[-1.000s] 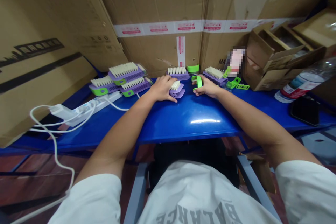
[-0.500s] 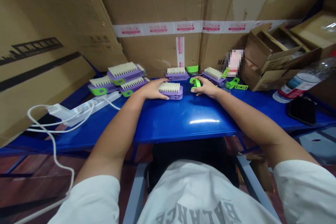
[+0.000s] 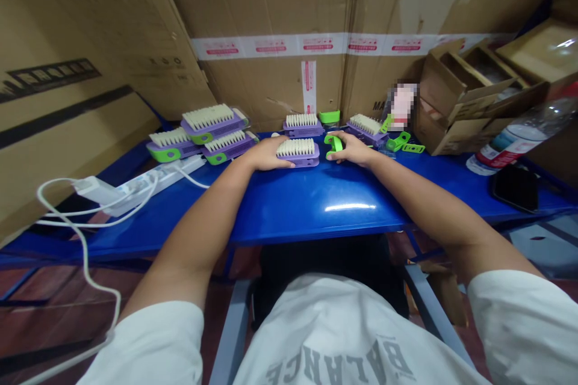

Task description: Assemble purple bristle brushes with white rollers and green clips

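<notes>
My left hand grips the left end of a purple brush with pale bristles facing up, just above or on the blue table. In my right hand is a green plastic end piece, pinched between thumb and fingers. A small gap separates this piece from the right end of the brush. Behind them lies another purple brush, with a green piece beside it. Near my right hand rests one more purple brush.
Several purple brushes with green ends are stacked at the left by a white power strip. Right of my hands are loose green parts, open cardboard boxes, a bottle and a black phone. Cardboard stands behind.
My left hand has moved slightly right with the brush, narrowing the gap to the green end piece. My right hand has shifted very little and keeps its hold.
</notes>
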